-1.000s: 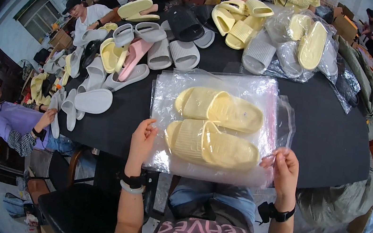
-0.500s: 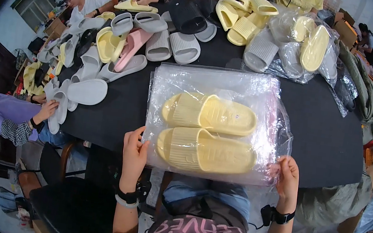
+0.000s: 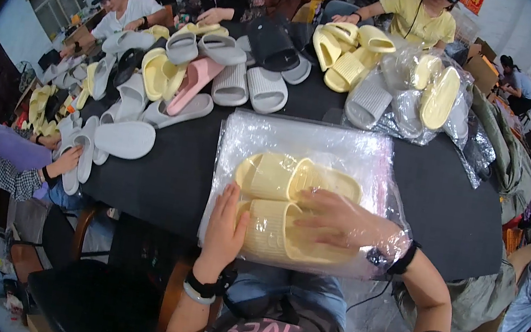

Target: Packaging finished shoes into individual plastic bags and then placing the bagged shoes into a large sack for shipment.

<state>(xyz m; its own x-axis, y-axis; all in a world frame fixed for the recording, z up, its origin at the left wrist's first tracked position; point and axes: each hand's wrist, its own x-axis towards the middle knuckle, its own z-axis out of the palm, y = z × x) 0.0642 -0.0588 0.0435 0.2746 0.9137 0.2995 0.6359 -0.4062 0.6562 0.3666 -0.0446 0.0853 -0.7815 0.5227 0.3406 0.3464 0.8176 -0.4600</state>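
Note:
A pair of pale yellow slippers, the far slipper (image 3: 270, 173) and the near slipper (image 3: 268, 227), lies side by side inside a clear plastic bag (image 3: 323, 140), toes to the left. More flat bags seem stacked beneath it. My right hand (image 3: 347, 222) reaches into the bag's right end, film over its wrist, fingers spread across the footbeds of both slippers. Along the bag's left side, my left hand (image 3: 224, 231) rests with fingers stretched out, by the toe of the near slipper.
Grey, yellow, pink and black slippers (image 3: 124, 138) crowd the black table's (image 3: 161, 182) left and back. Bagged grey and yellow slippers (image 3: 439, 99) lie at the back right. Several people sit around the table; a person in purple (image 3: 6, 153) handles grey slippers at the left.
My right hand has left the bag's right edge and moved left into the bag, onto the slippers. My left hand has shifted right, onto the bag beside the toes. The view has tilted up slightly.

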